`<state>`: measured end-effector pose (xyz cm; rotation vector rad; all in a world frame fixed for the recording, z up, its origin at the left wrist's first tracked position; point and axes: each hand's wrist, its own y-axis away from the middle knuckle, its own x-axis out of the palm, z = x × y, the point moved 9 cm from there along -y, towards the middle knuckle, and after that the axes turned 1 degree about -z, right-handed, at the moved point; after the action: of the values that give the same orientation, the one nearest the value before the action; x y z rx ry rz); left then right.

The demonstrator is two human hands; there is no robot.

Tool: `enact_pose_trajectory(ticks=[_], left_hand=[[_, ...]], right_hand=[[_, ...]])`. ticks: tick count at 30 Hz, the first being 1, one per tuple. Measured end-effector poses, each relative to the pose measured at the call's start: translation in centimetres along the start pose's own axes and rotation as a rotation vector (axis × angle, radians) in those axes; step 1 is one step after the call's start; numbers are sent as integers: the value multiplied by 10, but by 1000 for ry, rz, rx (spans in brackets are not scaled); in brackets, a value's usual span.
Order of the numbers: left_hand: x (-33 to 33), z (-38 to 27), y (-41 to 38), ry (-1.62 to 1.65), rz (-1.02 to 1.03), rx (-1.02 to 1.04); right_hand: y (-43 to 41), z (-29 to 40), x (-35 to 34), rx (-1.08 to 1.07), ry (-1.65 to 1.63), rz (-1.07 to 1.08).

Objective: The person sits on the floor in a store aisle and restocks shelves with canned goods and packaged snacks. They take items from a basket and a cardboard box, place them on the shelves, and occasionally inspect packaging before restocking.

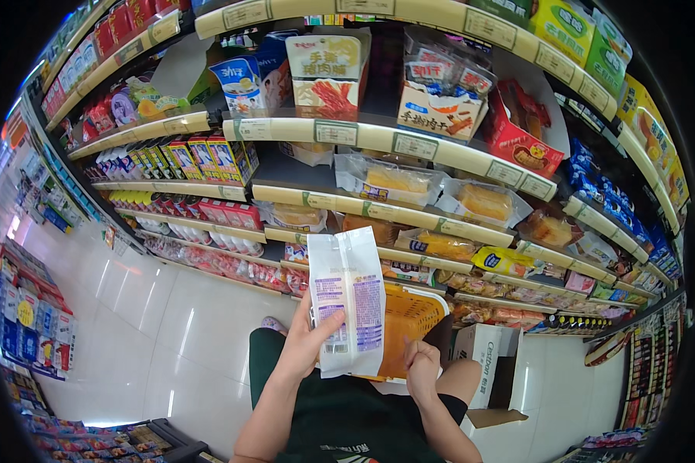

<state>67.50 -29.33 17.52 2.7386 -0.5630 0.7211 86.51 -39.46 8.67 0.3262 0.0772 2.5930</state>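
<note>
My left hand point(311, 338) grips a white plastic food package point(347, 341) by its left side, thumb across the front. The package's seamed back with purple print faces me, and it stands nearly upright. Behind it, an orange plastic basket point(412, 309) with a slotted wall and pale rim rests by my legs, partly hidden. My right hand point(421, 367) is curled into a fist in front of the basket's right side. No object shows in that hand, though its palm is hidden.
Packaged bread point(397, 179) and boxed snacks point(327, 78) fill the store shelves ahead. An open cardboard carton point(480, 359) stands on the tiled floor point(179, 324) at my right. Another display point(29, 318) is at far left, and a dark-edged rack point(168, 437) is at lower left.
</note>
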Motion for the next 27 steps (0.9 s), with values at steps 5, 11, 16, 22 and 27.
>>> enact_pose_trajectory(ticks=[5, 11, 16, 22, 27], left_hand=[[-26, -4, -7, 13, 15, -19], [-58, -6, -30, 82, 40, -80], [-71, -10, -48, 87, 78, -120], [-74, -5, -63, 57, 146, -171], [-62, -8, -59, 57, 193, -160]], right_hand=[[-5, -3, 27, -12, 67, 40], [-16, -8, 60, 45, 141, -36], [-22, -6, 80, 114, 60, -112], [-21, -14, 83, 46, 18, -168], [-11, -1, 88, -3, 81, -146]])
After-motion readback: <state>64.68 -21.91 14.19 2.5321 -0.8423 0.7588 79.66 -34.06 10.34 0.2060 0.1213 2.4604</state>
